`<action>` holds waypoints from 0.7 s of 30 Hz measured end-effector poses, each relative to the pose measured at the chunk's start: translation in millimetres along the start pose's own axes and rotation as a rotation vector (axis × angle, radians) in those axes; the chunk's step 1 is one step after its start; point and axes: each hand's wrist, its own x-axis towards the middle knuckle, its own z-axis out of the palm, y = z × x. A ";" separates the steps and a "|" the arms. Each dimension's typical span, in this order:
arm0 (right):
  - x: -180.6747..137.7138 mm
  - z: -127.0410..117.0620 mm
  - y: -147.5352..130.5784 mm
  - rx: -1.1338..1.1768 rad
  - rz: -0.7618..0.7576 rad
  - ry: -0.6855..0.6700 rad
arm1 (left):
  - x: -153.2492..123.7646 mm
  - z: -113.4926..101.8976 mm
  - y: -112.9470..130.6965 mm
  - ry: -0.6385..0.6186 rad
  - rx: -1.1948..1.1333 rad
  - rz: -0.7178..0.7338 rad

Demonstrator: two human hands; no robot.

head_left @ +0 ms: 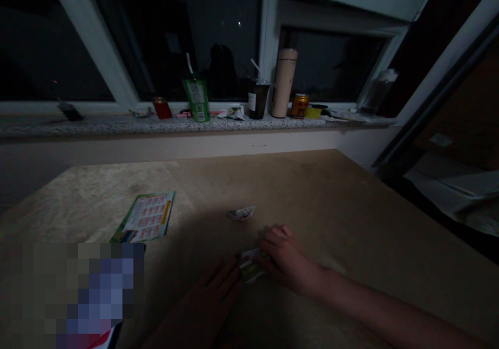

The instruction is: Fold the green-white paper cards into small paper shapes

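Note:
A small printed piece of paper (249, 268), green and white, lies on the brown table (312, 188) between my hands. My right hand (286, 259) has its fingers curled over the paper's right side, and its fingertips are partly hidden. Flat on the table to the left is my left hand (218, 292), fingers stretched out with their tips at the paper's left edge; it is in deep shadow. Just beyond the hands sits a small folded paper piece (242, 214) with coloured print.
A printed card (150, 216) with a green border lies left, near a blurred-out patch (101, 292). On the granite windowsill (226, 126) stand a green cup (198, 99), a dark cup with straw (257, 100), a pink flask (284, 83) and an orange can (300, 106).

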 end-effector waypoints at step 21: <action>7.7 22.7 2.7 -0.104 0.100 0.058 | 2.8 5.7 1.4 0.051 0.036 -0.048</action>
